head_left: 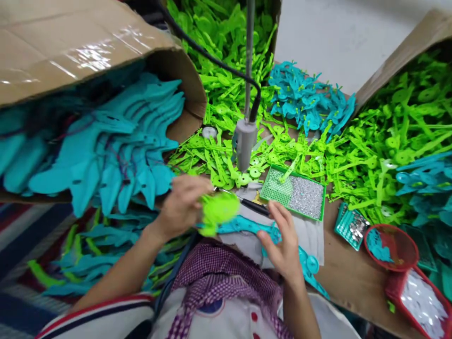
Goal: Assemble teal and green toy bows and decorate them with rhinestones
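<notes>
My left hand [183, 207] is closed, its fingers curled at the edge of a bright green plastic part [221, 209], which is blurred. That part is held above the left end of a long teal plastic part [243, 225] lying on the work surface. My right hand [282, 242] is over the right side of the teal part, thumb and fingers apart. Its thumb tip is at the teal part; whether it touches is unclear. A tool with a black handle [256, 207] lies just behind, its handle end near my right fingertips.
A grey upright tool [245, 143] hangs on a rod with a black cable. A green tray [323, 202] holds small metal pieces. Green parts [219, 160] are heaped behind. Teal shapes fill a cardboard box [141, 37] at left. A red bowl [411, 259] stands at right.
</notes>
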`<action>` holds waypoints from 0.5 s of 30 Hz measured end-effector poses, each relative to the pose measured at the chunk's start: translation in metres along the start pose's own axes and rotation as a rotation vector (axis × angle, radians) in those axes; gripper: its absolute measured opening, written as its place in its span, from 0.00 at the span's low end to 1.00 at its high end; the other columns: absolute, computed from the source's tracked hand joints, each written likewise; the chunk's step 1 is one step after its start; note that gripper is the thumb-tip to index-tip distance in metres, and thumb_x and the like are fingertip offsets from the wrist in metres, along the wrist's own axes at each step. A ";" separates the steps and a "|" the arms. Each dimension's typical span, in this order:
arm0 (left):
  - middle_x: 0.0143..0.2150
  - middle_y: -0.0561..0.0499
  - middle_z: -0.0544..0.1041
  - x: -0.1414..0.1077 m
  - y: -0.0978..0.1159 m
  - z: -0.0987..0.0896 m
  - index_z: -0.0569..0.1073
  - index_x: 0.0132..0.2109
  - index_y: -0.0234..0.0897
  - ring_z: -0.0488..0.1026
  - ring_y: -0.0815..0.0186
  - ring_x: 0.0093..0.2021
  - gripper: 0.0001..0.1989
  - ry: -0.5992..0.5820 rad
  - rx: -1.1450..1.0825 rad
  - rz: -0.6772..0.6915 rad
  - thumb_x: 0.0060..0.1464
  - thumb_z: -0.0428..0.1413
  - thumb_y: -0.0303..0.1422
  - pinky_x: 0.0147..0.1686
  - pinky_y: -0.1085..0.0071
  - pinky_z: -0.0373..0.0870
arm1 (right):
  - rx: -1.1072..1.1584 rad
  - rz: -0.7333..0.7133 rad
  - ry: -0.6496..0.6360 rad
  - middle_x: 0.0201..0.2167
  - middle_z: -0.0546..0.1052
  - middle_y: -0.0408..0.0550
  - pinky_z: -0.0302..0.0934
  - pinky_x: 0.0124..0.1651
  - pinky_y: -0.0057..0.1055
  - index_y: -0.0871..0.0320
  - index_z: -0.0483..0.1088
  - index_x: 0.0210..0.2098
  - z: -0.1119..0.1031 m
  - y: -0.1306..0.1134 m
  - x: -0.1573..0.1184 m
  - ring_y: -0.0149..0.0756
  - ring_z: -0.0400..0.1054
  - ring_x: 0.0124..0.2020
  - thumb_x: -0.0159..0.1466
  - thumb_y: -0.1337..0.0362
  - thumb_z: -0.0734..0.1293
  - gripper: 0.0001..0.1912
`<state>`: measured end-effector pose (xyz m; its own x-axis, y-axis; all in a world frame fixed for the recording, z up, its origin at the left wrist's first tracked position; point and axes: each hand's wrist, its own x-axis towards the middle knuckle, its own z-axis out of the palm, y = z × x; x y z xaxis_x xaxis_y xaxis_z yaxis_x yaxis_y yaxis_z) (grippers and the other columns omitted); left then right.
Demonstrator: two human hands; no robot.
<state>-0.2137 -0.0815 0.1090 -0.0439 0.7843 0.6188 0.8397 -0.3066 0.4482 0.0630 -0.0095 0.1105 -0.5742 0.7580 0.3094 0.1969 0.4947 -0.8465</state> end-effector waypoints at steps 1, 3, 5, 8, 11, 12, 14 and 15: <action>0.48 0.49 0.76 -0.019 0.007 0.002 0.71 0.53 0.41 0.71 0.62 0.51 0.10 -0.155 0.035 0.120 0.68 0.49 0.31 0.55 0.59 0.63 | -0.013 -0.033 -0.131 0.66 0.66 0.50 0.60 0.65 0.46 0.44 0.56 0.69 -0.002 0.002 -0.005 0.44 0.61 0.66 0.68 0.58 0.67 0.32; 0.47 0.47 0.77 -0.045 0.010 0.005 0.71 0.55 0.40 0.72 0.61 0.49 0.14 -0.331 0.057 0.262 0.65 0.49 0.25 0.54 0.59 0.63 | 0.009 -0.055 -0.395 0.65 0.68 0.48 0.58 0.67 0.45 0.43 0.55 0.70 -0.002 0.006 -0.014 0.42 0.62 0.66 0.69 0.57 0.64 0.31; 0.46 0.46 0.77 -0.060 0.006 0.009 0.70 0.56 0.39 0.72 0.61 0.49 0.17 -0.458 0.028 0.260 0.63 0.49 0.23 0.54 0.59 0.63 | 0.071 -0.001 -0.564 0.62 0.72 0.46 0.62 0.64 0.41 0.42 0.57 0.69 0.001 0.009 -0.021 0.40 0.67 0.62 0.70 0.55 0.64 0.29; 0.47 0.45 0.77 -0.066 -0.002 0.018 0.69 0.57 0.39 0.71 0.61 0.50 0.18 -0.613 -0.057 0.217 0.63 0.49 0.22 0.55 0.60 0.64 | 0.158 0.098 -0.601 0.63 0.72 0.48 0.62 0.64 0.40 0.45 0.58 0.68 0.008 0.011 -0.029 0.43 0.67 0.62 0.62 0.46 0.70 0.38; 0.52 0.43 0.76 -0.063 -0.010 0.032 0.68 0.60 0.40 0.70 0.59 0.55 0.20 -0.640 -0.100 0.210 0.64 0.47 0.22 0.59 0.58 0.63 | 0.187 0.169 -0.454 0.61 0.73 0.50 0.62 0.63 0.41 0.47 0.63 0.65 0.018 0.011 -0.033 0.44 0.68 0.61 0.64 0.45 0.67 0.33; 0.55 0.43 0.75 -0.062 -0.013 0.038 0.67 0.61 0.41 0.69 0.59 0.57 0.21 -0.635 -0.102 0.208 0.64 0.47 0.22 0.61 0.56 0.61 | 0.179 0.195 -0.391 0.58 0.75 0.50 0.63 0.62 0.40 0.47 0.66 0.63 0.022 0.012 -0.035 0.42 0.69 0.59 0.67 0.48 0.66 0.27; 0.60 0.42 0.72 -0.061 -0.022 0.048 0.66 0.64 0.43 0.67 0.57 0.61 0.22 -0.609 -0.109 0.177 0.65 0.48 0.26 0.65 0.53 0.59 | 0.156 0.240 -0.287 0.54 0.77 0.49 0.64 0.60 0.39 0.47 0.71 0.58 0.029 0.016 -0.038 0.41 0.71 0.56 0.68 0.52 0.65 0.20; 0.62 0.42 0.71 -0.061 -0.027 0.053 0.65 0.65 0.44 0.66 0.56 0.62 0.22 -0.580 -0.115 0.138 0.65 0.49 0.27 0.65 0.52 0.59 | 0.149 0.255 -0.251 0.52 0.78 0.49 0.65 0.59 0.39 0.48 0.72 0.57 0.032 0.018 -0.041 0.41 0.71 0.55 0.68 0.52 0.66 0.19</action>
<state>-0.2052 -0.0926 0.0245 0.3907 0.8892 0.2382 0.7514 -0.4575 0.4755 0.0649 -0.0447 0.0686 -0.7020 0.7119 -0.0194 0.2515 0.2223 -0.9420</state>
